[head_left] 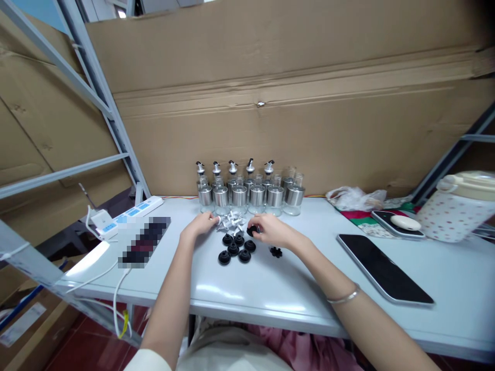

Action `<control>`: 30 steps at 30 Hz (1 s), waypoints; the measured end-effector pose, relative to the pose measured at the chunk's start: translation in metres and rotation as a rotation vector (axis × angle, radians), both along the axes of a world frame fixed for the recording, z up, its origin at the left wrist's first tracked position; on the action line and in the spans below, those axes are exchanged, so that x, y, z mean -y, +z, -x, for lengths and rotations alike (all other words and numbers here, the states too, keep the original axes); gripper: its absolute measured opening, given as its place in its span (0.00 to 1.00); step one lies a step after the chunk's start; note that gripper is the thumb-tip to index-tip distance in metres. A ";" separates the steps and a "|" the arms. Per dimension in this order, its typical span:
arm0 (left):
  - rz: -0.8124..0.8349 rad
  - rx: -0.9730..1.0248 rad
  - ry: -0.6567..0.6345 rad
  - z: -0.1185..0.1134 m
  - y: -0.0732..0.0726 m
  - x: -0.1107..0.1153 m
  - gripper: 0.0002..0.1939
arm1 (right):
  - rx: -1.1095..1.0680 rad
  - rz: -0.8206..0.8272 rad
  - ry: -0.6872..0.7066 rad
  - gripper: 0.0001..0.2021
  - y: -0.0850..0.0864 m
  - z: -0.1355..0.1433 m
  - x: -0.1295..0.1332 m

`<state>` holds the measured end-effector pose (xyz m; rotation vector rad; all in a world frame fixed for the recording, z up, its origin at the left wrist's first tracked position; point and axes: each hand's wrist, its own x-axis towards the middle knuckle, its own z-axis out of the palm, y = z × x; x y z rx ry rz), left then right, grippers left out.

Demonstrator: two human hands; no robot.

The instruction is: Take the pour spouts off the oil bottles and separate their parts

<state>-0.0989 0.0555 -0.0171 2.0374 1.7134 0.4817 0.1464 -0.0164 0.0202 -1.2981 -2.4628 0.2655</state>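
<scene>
My right hand (273,230) pinches a black ribbed stopper (252,230) just above the table. Its fingertips are beside a loose group of similar black stoppers (233,249) lying in the middle. My left hand (201,225) is closed at the left edge of a pile of silver pour-spout pieces (233,222), its thumb and finger on one silver spout piece (219,220), partly hidden. Behind the pile stand two rows of glass bottles with steel sleeves (239,196). Several in the back row carry silver spouts with black tips (232,167). A small black toothed piece (276,252) lies below my right wrist.
A tablet (384,269) lies on the right, near a phone with a white round case (405,223) and a dotted container (441,211). On the left are a power strip (133,214), cables and a blurred dark device (149,242). Cardboard (270,134) stands behind.
</scene>
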 end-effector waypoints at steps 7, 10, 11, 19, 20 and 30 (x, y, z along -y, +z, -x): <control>0.021 0.166 -0.045 -0.002 -0.001 0.000 0.16 | 0.090 0.079 -0.018 0.18 -0.011 0.004 -0.002; 0.023 0.185 -0.049 -0.004 0.003 0.003 0.15 | 0.095 0.077 -0.049 0.16 -0.012 0.007 -0.001; 0.027 0.178 -0.054 -0.005 0.004 0.004 0.14 | 0.094 0.078 -0.054 0.15 -0.012 0.007 -0.001; 0.010 0.119 -0.076 -0.006 0.004 0.005 0.15 | 0.057 0.143 -0.056 0.12 -0.017 0.006 -0.005; -0.009 0.112 -0.071 -0.006 0.005 0.006 0.16 | 0.055 0.147 -0.060 0.11 -0.016 0.005 -0.005; -0.227 0.169 -0.050 -0.008 0.008 0.005 0.12 | -0.050 0.040 -0.069 0.10 -0.007 0.003 -0.002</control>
